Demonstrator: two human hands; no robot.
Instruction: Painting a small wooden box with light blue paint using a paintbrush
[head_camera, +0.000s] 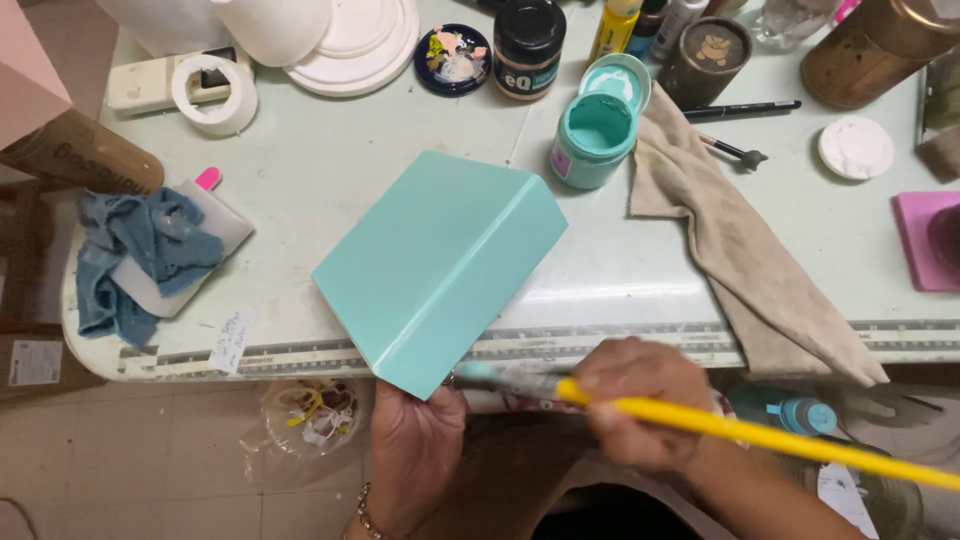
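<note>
Turquoise-painted box (440, 265) glossy, tilted, near corner resting on left hand (415, 445).

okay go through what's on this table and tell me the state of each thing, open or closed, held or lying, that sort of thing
Teal box: held at its near corner by the left hand.
Brush: gripped in the right hand, bristles at the box edge.
Teal paint jar: open, lid behind it.
Dark jar: capped.
Beige cloth: draped over the table edge.

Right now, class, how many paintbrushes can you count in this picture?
3. A yellow-handled brush is in the right hand, by the turquoise box. Two black brushes lie beside the beige cloth. Others may be hidden.
</note>
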